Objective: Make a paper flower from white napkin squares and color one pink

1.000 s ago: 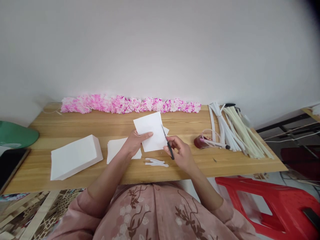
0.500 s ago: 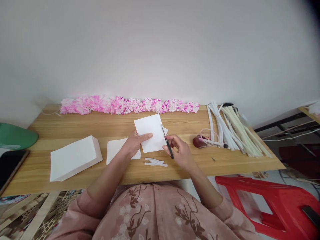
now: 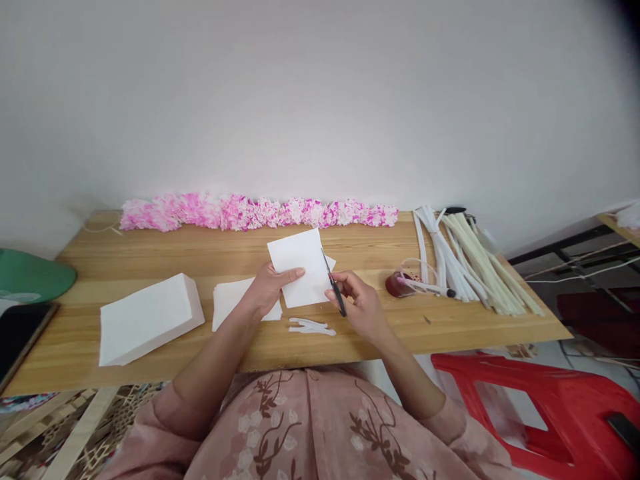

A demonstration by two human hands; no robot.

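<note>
My left hand (image 3: 270,285) pinches a white paper square (image 3: 305,267) by its left side, thumb on top, above the middle of the table. In my right hand (image 3: 361,301) is a pair of black-handled scissors (image 3: 338,293), its blades lying along the paper's right edge. A small corner of white paper shows beyond the blades. Below the held square lie a few narrow white paper strips (image 3: 311,327). A flat pile of white paper squares (image 3: 228,301) rests partly behind my left wrist. Further left stands a thick white paper stack (image 3: 150,319).
A row of pink and white ruffled flowers (image 3: 250,212) runs along the wall. At right are a jar of dark red liquid (image 3: 398,285) and bundles of white strips (image 3: 445,257). A phone (image 3: 23,333) and a green object (image 3: 35,275) sit left; a red stool (image 3: 550,400) stands below right.
Almost nothing differs. The scissors have shifted very slightly along the paper's right edge, and the view has tilted a touch.
</note>
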